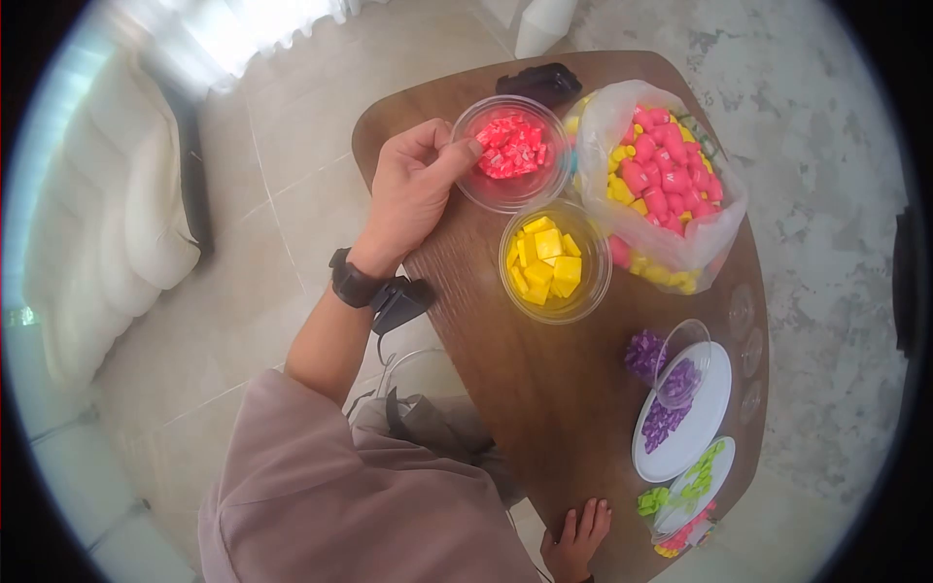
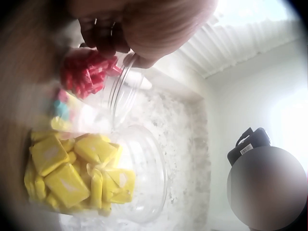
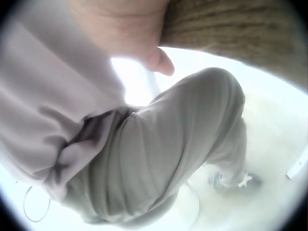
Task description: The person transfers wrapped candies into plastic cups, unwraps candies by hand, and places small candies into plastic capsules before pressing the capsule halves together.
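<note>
With thumb and fingers my left hand pinches the rim of a clear plastic tub at the table's far left edge. Red wrapped candies lie inside it. Right beside it stands a second clear tub, holding yellow square candies. In the left wrist view, the left hand covers part of the red candies' tub. At the table's near edge, my right hand rests on the wood with its fingers extended. The right wrist view shows its thumb hanging below the tabletop.
A large plastic bag of pink and yellow pieces stands beyond the tubs, near a black object. Along the right side are a white plate with purple pieces and a tilted clear cup, then a smaller plate with green pieces.
</note>
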Demonstrator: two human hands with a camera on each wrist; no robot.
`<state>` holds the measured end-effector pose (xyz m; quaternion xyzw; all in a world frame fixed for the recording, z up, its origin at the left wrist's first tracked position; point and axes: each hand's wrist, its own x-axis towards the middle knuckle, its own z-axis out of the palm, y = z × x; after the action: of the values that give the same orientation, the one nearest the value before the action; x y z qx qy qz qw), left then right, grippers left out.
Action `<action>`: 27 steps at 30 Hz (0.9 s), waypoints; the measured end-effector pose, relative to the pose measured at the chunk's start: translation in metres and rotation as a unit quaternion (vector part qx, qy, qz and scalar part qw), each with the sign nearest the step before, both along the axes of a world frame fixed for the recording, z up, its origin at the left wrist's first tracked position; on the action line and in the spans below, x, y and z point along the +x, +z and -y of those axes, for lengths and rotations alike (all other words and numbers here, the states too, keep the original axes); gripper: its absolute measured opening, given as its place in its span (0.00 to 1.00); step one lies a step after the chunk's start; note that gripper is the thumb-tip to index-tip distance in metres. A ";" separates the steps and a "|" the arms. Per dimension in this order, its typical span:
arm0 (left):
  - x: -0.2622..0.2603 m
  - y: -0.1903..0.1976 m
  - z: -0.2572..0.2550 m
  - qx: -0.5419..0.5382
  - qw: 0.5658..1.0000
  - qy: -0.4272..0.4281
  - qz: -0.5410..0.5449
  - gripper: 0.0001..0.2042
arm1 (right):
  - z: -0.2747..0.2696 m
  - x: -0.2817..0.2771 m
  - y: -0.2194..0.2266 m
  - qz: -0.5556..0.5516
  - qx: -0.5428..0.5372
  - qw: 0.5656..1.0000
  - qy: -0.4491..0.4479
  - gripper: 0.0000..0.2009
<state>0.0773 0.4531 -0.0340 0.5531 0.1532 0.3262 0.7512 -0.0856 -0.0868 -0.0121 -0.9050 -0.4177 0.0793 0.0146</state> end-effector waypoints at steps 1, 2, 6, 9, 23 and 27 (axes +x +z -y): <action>0.000 -0.001 -0.001 0.012 1.000 -0.013 -0.004 0.14 | 0.006 -0.002 -0.002 -0.002 -0.001 1.000 0.001 0.37; -0.001 -0.001 -0.003 0.025 0.999 -0.026 -0.009 0.14 | 0.005 -0.002 0.000 -0.002 -0.010 1.000 0.002 0.37; -0.001 0.000 -0.002 0.046 0.998 -0.032 -0.020 0.16 | 0.005 -0.001 0.000 -0.003 -0.031 0.999 0.010 0.38; 0.000 -0.002 -0.002 0.063 0.997 -0.033 -0.031 0.17 | 0.009 -0.001 -0.001 -0.005 -0.042 0.999 0.018 0.41; 0.002 0.008 0.010 0.013 0.999 0.017 -0.049 0.14 | 0.007 -0.003 0.001 0.008 -0.040 0.999 0.019 0.39; 0.002 0.006 -0.003 0.023 0.997 0.044 -0.063 0.13 | 0.005 -0.003 0.002 0.007 -0.036 0.999 0.016 0.35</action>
<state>0.0789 0.4557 -0.0278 0.5823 0.2168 0.3273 0.7119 -0.0889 -0.0919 -0.0100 -0.8986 -0.4294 0.0880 -0.0218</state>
